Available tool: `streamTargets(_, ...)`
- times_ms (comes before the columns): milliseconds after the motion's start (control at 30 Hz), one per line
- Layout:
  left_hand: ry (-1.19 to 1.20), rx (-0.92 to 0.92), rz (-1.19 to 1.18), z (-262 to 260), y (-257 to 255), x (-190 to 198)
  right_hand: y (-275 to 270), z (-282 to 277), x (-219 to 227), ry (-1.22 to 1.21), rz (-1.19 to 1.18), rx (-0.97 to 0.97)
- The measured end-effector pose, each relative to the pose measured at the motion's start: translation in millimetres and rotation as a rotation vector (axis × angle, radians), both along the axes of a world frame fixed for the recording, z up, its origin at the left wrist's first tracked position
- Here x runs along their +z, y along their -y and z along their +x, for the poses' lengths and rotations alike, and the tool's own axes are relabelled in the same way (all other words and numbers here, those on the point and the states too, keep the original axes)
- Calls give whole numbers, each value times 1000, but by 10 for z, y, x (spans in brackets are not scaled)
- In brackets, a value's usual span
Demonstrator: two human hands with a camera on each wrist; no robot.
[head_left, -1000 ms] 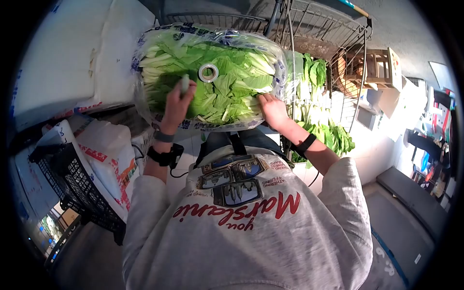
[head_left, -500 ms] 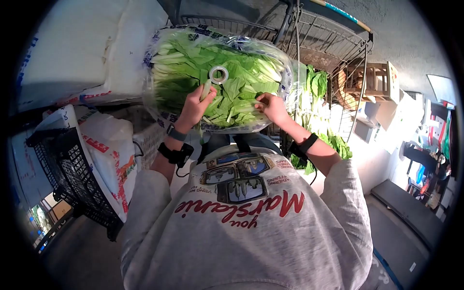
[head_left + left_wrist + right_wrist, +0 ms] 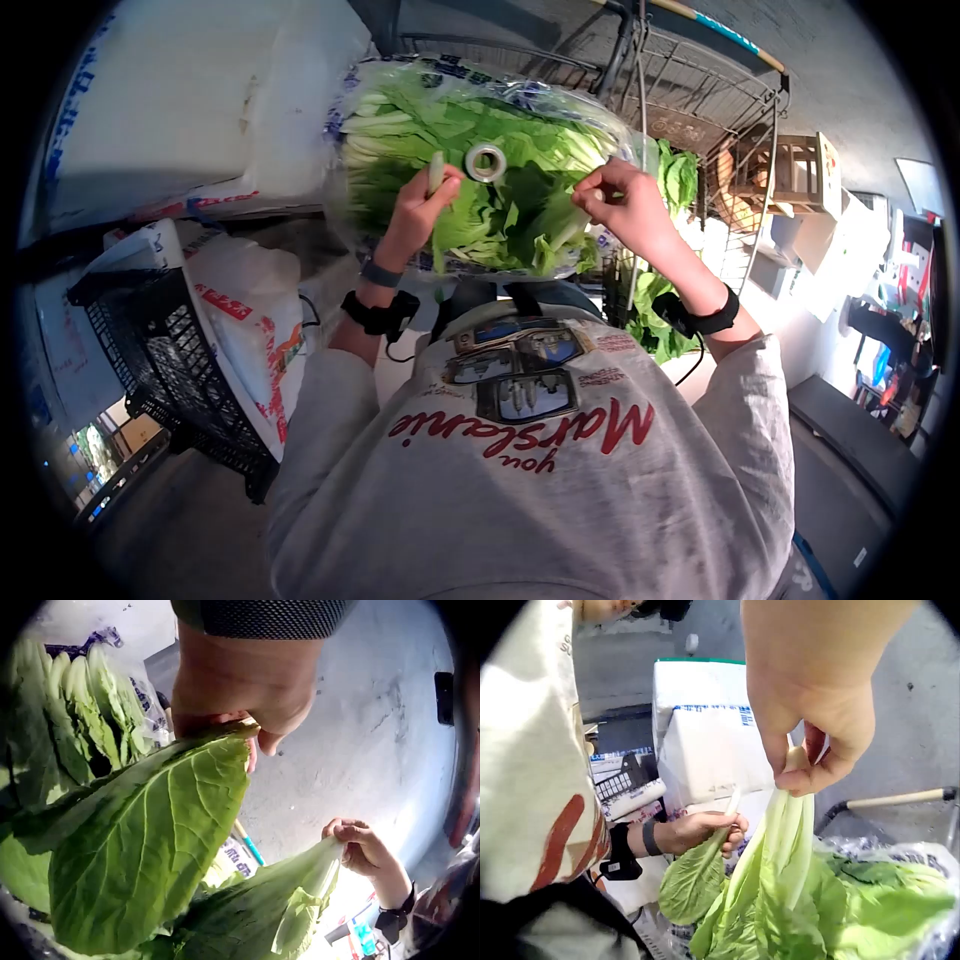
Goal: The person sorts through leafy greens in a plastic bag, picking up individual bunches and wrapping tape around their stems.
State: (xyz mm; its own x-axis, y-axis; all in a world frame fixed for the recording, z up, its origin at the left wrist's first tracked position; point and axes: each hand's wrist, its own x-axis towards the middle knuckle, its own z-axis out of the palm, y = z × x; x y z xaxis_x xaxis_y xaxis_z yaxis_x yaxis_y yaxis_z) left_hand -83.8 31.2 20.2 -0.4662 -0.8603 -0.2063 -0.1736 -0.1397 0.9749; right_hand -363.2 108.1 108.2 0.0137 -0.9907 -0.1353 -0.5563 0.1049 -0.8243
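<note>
A pile of leafy greens fills a plastic-lined container in front of me. My left hand grips one loose leaf by its pale stalk, the blade hanging down. My right hand pinches a small bunch of greens at its pale stem ends between thumb and fingers. The bunch's leaves hang down over the pile. On the greens between my hands lies a white roll of tape.
Clear plastic film with blue print surrounds the pile. A wire cart stands behind and to the right, with more greens beside it. To the left are a black plastic crate and large white wrapped blocks.
My right hand has picked up a bunch of greens at the near right of the pile and raised it. The left hand keeps hold of its leaf, now beside the tape roll.
</note>
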Motion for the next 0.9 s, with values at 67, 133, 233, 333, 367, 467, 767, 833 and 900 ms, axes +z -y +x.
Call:
streamTargets(67, -209, -24, -106, -104, 29, 241, 183, 226, 211, -53, -132, 55)
streamTargets(133, -273, -86, -79, -146, 117, 310, 434, 441, 266, -84, -179, 78)
streamTargets(233, -487, -109, -39, -222, 122, 294, 804, 773, 250, -76, -200, 182)
streamTargets(333, -467, -21, -7, -168, 99, 181, 954, 1021, 270, 160, 23, 143)
streamTargets(367, -559, -38, -31, -172, 113, 142, 946, 1048, 296, 176, 26, 167)
streamTargets(467, -355, 91, -102, -274, 55, 187, 893, 903, 75, 432, 123, 124)
streamTargets(767, -225, 126, -28, -185, 0, 22, -180, -300, -943, -855, 546, 134)
streamTargets(833, -248, 53, -40, -226, -10, 58, -335, -243, -1170, -982, 416, 98)
streamTargets(900, -235, 38, -32, -289, -42, 76, -414, -223, -1331, -943, 370, 28)
